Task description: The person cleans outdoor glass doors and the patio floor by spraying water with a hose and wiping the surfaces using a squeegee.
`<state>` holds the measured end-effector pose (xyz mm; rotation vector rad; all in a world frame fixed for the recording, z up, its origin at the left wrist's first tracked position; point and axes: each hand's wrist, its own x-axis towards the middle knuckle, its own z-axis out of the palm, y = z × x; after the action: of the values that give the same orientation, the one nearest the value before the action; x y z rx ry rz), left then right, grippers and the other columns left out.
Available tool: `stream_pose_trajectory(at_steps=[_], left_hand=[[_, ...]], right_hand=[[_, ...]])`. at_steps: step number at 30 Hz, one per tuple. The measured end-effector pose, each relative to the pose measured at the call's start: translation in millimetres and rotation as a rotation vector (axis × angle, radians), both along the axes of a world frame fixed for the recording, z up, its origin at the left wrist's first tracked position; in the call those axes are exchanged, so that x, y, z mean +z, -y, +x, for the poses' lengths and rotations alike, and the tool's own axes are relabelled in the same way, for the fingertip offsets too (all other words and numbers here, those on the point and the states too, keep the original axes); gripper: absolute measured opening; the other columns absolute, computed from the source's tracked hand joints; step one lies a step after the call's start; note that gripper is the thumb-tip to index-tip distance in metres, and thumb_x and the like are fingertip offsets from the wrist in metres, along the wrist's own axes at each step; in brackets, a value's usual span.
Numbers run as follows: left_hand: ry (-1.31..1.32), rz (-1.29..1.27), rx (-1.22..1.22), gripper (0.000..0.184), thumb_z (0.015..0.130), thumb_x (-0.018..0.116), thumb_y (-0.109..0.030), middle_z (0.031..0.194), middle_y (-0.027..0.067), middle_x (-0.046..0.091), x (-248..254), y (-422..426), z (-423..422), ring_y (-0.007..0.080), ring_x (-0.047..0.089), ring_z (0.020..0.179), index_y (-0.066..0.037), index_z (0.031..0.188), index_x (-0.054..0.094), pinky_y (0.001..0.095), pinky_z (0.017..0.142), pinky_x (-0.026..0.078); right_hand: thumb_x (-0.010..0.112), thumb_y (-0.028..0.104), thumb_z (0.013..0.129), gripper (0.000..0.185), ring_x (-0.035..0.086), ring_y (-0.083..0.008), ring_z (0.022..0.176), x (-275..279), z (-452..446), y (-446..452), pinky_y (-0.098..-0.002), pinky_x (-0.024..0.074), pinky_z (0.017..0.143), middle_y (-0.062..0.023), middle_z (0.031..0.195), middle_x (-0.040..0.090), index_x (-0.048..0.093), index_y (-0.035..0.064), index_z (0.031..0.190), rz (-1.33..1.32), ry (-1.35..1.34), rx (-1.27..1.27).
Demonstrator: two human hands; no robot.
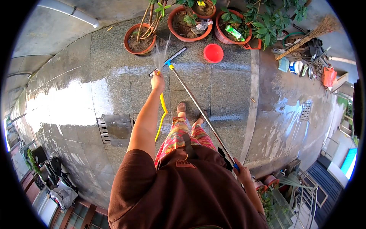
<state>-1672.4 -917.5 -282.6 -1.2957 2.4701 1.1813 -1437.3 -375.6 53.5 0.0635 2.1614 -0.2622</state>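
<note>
Two hands closed | left hand (157, 81): grips yellow hose (163, 102), water fanning out over the floor squeegee (197, 103) near its blade | right hand (243, 174): grips the squeegee's blue upper handle, well apart from the blade | red basin (213, 53): right of the blade | potted plants (189, 23): beyond the blade

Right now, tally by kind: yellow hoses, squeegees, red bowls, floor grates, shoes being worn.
Yellow hose: 1
Squeegee: 1
Red bowl: 1
Floor grates: 2
Shoes worn: 2
Total: 7
</note>
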Motion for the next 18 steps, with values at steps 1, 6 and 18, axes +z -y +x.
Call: stream_pose_trajectory(at_steps=[1, 6, 18], left_hand=[[0.019, 0.019, 0.010, 0.030, 0.094, 0.042, -0.029, 0.075, 0.0197, 0.064, 4.4, -0.6, 0.3, 0.0315, 0.060, 0.046, -0.013, 0.119, 0.046, 0.0418, 0.039, 0.050], [0.140, 0.253, 0.168, 0.031, 0.093, 0.044, -0.028, 0.072, 0.0157, 0.062, 53.2, -13.1, 6.3, 0.0262, 0.059, 0.044, -0.010, 0.118, 0.048, 0.0400, 0.037, 0.048], [-0.013, 0.459, 0.296, 0.027, 0.097, 0.042, -0.028, 0.058, 0.0072, 0.049, 31.1, -7.5, -3.3, 0.0176, 0.044, 0.035, -0.009, 0.116, 0.045, 0.0346, 0.031, 0.039]], right_hand=[[0.059, 0.039, 0.088, 0.057, 0.063, -0.0427, 0.079, 0.3, -0.4, 0.8, -0.0501, 0.0494, 0.069, -0.0219, 0.084, 0.066, 0.037, 0.0354, 0.140, -0.002, -0.003, 0.000], [0.059, 0.039, 0.088, 0.056, 0.062, -0.0429, 0.080, 0.1, -1.5, 4.2, -0.0503, 0.0495, 0.069, -0.0216, 0.086, 0.066, 0.038, 0.0350, 0.140, -0.004, -0.010, -0.002], [0.060, 0.039, 0.087, 0.058, 0.062, -0.0426, 0.082, -2.8, -1.7, 9.5, -0.0502, 0.0493, 0.070, -0.0194, 0.092, 0.066, 0.037, 0.0354, 0.140, 0.013, 0.024, -0.008]])
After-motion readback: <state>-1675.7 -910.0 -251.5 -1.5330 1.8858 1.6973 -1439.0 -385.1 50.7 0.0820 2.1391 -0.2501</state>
